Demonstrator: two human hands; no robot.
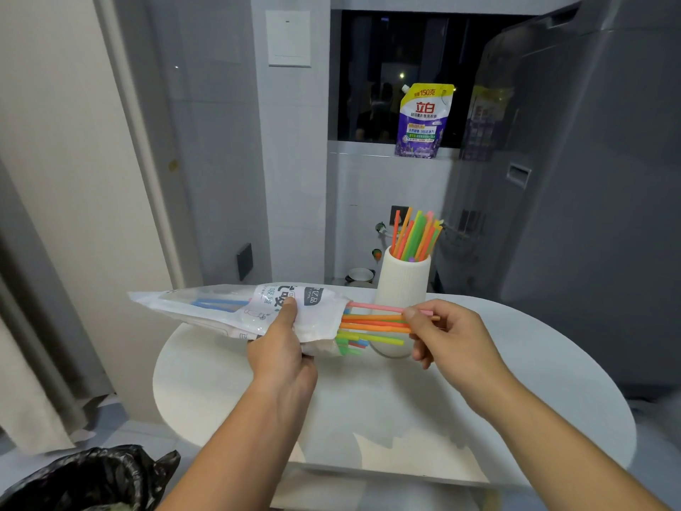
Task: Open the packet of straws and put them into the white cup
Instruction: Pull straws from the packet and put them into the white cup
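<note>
My left hand (282,344) grips the white plastic straw packet (228,307), held level above the round white table (516,381) with its open end to the right. Several coloured straws (372,322) stick out of that end. My right hand (442,335) pinches the tips of the pink and orange ones between thumb and fingers. Behind the hands stands the white ribbed cup (403,280), upright, with several orange, green and yellow straws (416,236) standing in it.
A purple detergent pouch (423,121) stands on the window ledge at the back. A grey appliance (589,178) rises to the right of the table. A black bin bag (84,481) sits at the lower left, and a curtain (33,363) hangs at the left edge.
</note>
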